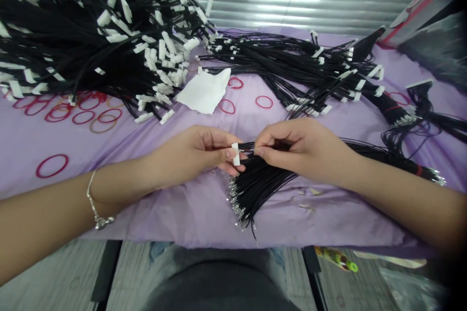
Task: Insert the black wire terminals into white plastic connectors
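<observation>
My left hand [199, 153] is closed, pinching a small white plastic connector [236, 154] between thumb and fingers. My right hand [299, 148] is closed too, pinching thin black wires [248, 147] whose ends meet the connector. Just below both hands lies a bundle of black wires with bare metal terminals [251, 189], fanned out on the purple cloth [182, 214]. A silver bracelet sits on my left wrist.
A big heap of black wires with white connectors [109, 29] fills the far left. A second heap [302, 65] lies at the far right. Red rubber bands [53, 165] and a white paper scrap [206, 91] lie on the cloth. The table edge runs near my lap.
</observation>
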`<state>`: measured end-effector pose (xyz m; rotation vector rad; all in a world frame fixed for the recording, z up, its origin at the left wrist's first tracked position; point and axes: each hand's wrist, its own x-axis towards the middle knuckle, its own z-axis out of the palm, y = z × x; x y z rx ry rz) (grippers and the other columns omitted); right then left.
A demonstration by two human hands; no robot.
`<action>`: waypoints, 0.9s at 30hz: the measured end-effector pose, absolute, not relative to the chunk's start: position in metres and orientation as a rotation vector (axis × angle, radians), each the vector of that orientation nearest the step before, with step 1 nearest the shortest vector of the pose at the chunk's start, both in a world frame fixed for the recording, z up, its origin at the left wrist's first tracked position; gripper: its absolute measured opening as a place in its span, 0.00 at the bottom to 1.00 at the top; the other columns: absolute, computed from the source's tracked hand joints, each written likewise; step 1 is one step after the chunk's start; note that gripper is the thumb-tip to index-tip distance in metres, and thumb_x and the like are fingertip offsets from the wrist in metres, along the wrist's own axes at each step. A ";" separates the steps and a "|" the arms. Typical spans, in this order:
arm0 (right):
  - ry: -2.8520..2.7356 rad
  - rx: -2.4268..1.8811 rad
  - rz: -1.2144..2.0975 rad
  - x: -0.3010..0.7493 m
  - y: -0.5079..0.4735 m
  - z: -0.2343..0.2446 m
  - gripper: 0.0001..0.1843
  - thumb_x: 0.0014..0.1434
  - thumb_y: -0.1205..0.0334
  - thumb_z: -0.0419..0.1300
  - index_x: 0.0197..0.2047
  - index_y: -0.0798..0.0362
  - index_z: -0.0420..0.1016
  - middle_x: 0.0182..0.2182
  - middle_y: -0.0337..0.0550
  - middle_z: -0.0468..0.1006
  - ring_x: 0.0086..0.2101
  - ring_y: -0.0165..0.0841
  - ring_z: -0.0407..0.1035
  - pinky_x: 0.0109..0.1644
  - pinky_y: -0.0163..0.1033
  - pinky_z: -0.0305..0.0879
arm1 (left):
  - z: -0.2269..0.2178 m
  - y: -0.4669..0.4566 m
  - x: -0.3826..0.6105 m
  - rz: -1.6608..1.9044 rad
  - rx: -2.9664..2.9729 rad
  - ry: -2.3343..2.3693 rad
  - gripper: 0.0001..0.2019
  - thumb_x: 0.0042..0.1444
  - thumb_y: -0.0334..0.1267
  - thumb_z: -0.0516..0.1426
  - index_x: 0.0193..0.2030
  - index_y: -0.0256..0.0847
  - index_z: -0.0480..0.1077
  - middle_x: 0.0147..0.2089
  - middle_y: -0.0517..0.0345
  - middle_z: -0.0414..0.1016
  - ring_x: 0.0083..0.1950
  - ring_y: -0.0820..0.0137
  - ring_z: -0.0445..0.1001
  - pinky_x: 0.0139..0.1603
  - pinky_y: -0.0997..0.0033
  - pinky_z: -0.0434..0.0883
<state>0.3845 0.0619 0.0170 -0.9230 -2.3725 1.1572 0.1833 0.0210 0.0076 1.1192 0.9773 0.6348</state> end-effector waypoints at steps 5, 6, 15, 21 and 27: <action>-2.420 -0.941 1.118 0.387 0.063 0.019 0.06 0.53 0.69 0.56 0.27 0.56 0.74 0.19 0.33 0.67 0.22 0.21 0.58 0.23 0.28 0.53 | 0.007 0.022 0.184 0.643 1.141 0.954 0.06 0.56 0.26 0.56 0.33 0.33 0.75 0.33 0.55 0.78 0.34 0.76 0.76 0.38 0.79 0.74; -2.420 -0.953 1.118 0.387 0.062 0.019 0.06 0.52 0.70 0.56 0.27 0.56 0.74 0.19 0.33 0.67 0.22 0.21 0.58 0.23 0.28 0.53 | 0.007 0.022 0.184 0.645 1.143 0.947 0.06 0.56 0.26 0.55 0.33 0.32 0.75 0.33 0.55 0.78 0.34 0.76 0.76 0.38 0.79 0.74; -2.398 -1.014 1.074 0.386 0.058 0.021 0.07 0.53 0.69 0.56 0.27 0.56 0.75 0.18 0.33 0.67 0.21 0.22 0.57 0.23 0.29 0.53 | 0.010 0.020 0.185 0.654 1.179 0.935 0.09 0.56 0.23 0.53 0.35 0.33 0.76 0.30 0.57 0.77 0.30 0.77 0.75 0.34 0.81 0.74; -2.413 -0.844 1.040 0.388 0.061 0.017 0.07 0.55 0.68 0.56 0.30 0.56 0.75 0.22 0.34 0.71 0.24 0.23 0.61 0.26 0.29 0.57 | 0.010 0.020 0.184 0.669 1.175 0.919 0.09 0.57 0.23 0.53 0.35 0.32 0.75 0.30 0.58 0.77 0.30 0.79 0.75 0.35 0.83 0.74; -2.424 -0.844 0.915 0.388 0.059 0.018 0.06 0.55 0.68 0.57 0.30 0.56 0.75 0.22 0.34 0.72 0.24 0.23 0.61 0.27 0.29 0.58 | 0.008 0.020 0.183 0.667 1.180 0.918 0.08 0.57 0.24 0.53 0.36 0.32 0.74 0.32 0.57 0.77 0.32 0.79 0.76 0.36 0.83 0.74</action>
